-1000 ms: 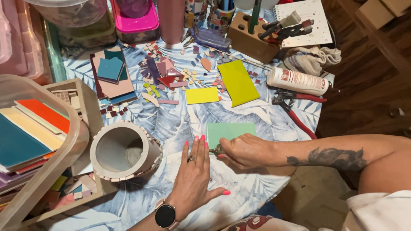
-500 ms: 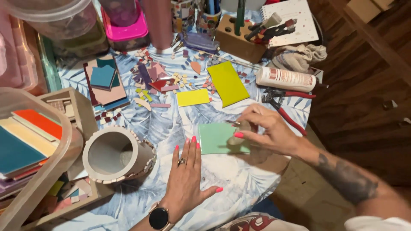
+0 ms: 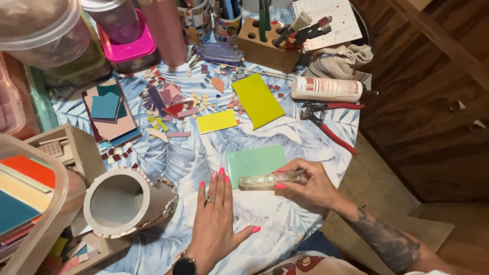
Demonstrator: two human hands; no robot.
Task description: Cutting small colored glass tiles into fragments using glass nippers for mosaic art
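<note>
My right hand (image 3: 310, 188) grips a clear-handled cutting tool (image 3: 270, 181) lying across the near edge of the mint-green tile (image 3: 254, 160). My left hand (image 3: 216, 216) rests flat, fingers spread, just at the tile's seven o'clock; the mosaic-covered cylinder (image 3: 125, 203) lies at its nine o'clock.

Left hand (image 3: 216, 224) – pink nails, ring, black wristwatch; right hand (image 3: 308, 189) – pink nails, forearm w/ dark tattoo.

Left of the flat hand: white pot (image 3: 125, 203) on its side, clear bin of coloured sheets (image 3: 23, 203) beyond it. Above the hands: two yellow tiles (image 3: 257, 99), scattered tile bits (image 3: 173, 102), stack of blue & pink squares (image 3: 109, 109). Up right: white bottle (image 3: 326, 88), red-handled nippers (image 3: 328, 122). Far back: wooden tool block (image 3: 267, 48), pink-lidded tub (image 3: 127, 48).
</note>
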